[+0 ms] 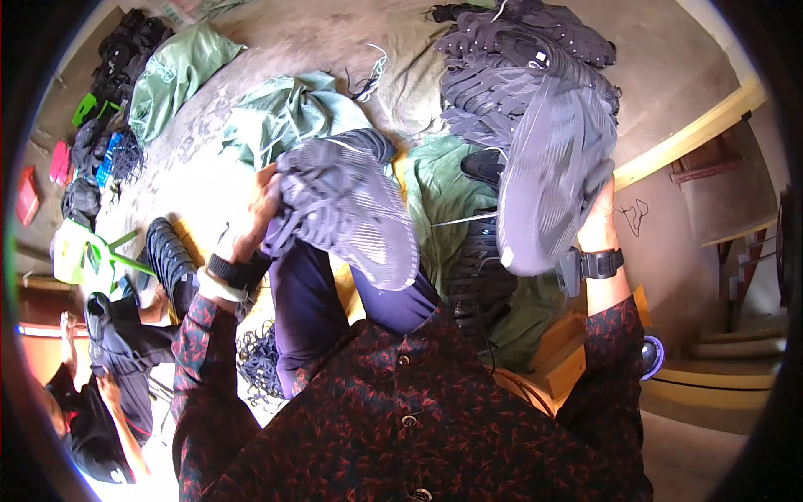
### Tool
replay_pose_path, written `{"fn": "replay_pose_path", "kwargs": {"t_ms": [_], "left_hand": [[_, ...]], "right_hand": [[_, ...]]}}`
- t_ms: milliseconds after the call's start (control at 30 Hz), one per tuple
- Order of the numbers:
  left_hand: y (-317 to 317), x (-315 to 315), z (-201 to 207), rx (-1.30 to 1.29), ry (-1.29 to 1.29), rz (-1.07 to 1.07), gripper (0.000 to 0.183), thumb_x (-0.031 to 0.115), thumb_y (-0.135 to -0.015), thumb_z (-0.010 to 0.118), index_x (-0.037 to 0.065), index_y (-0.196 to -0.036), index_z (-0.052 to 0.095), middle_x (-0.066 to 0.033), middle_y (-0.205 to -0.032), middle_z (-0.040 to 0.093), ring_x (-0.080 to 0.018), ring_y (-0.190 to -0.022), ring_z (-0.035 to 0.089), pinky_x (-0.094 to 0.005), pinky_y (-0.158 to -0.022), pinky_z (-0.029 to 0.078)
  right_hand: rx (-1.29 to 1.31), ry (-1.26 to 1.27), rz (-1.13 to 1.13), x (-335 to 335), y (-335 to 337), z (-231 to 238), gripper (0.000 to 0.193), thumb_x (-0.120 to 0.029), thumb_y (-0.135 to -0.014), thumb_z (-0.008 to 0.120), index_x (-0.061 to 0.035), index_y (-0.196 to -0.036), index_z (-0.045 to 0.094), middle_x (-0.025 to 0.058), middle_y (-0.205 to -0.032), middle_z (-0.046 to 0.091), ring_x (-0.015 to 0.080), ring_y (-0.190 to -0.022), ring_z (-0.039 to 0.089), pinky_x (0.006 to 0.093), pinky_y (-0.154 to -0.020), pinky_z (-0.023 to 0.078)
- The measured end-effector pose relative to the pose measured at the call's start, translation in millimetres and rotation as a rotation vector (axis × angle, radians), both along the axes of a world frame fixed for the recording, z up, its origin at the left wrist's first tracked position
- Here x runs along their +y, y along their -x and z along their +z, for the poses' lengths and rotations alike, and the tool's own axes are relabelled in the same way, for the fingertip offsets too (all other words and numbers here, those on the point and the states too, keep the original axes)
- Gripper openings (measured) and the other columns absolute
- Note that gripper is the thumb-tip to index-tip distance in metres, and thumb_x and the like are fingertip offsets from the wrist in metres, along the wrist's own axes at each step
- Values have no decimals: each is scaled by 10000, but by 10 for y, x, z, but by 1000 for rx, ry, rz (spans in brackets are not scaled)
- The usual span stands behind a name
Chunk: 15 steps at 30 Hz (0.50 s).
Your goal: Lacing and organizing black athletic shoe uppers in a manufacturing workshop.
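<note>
A dark grey sneaker [355,209] is in my left hand [255,209], held above my knees, its black laces over the top. The fingers are closed at its laced end, partly hidden by the shoe. My right hand [598,219] grips a second grey sneaker [548,180], raised to the right and smeared by motion. Most of that hand's fingers are behind the shoe. The two shoes are apart. Just beyond the right one lies a big heap of similar dark shoes [481,88]. Below, more dark shoes [481,280] stand in a row beside my leg.
Green sacks [288,109] lie ahead on the floor, another sack [180,79] farther left. At the left are a green stool [79,255] and a tangle of black laces [261,358]. A co-worker's arm [121,418] shows lower left. A wooden box [556,360] stands by my right elbow.
</note>
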State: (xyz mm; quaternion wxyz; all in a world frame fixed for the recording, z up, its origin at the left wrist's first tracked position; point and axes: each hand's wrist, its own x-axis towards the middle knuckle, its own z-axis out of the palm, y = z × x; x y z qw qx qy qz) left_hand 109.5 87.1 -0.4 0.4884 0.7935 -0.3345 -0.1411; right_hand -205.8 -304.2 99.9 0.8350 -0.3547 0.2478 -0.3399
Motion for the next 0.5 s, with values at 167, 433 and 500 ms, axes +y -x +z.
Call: {"fn": "replay_pose_path", "kwargs": {"t_ms": [167,433,500], "left_hand": [[45,-534,215,-158,-244,-214,359,224,-949,516,-45,-1144,652,-117,-822,670,-171,-741,571,-358,-657,474],[336,-827,285,-60,-104,-450,476,323,-987,642,-34,-1301,618,-203,-1005,740,-243,-896,706,-355,-825,540],[313,-821,302,-62,-97,-485,525,410,-1029,566,-27,-1319,606,-195,-1026,736,-228,-929,693,-344,-859,528]], "right_hand": [[139,222,278,387,-80,88,428,-296,-960,613,-44,-1307,608,71,-1251,658,203,-1162,605,353,-1049,453],[219,429,639,1139,-610,-86,520,-197,-892,711,-3,-1352,566,71,-1214,649,155,-1130,589,294,-999,446],[249,568,616,1204,-717,-132,570,-152,-897,675,44,-1397,483,135,-1214,658,200,-1061,646,330,-994,480]]}}
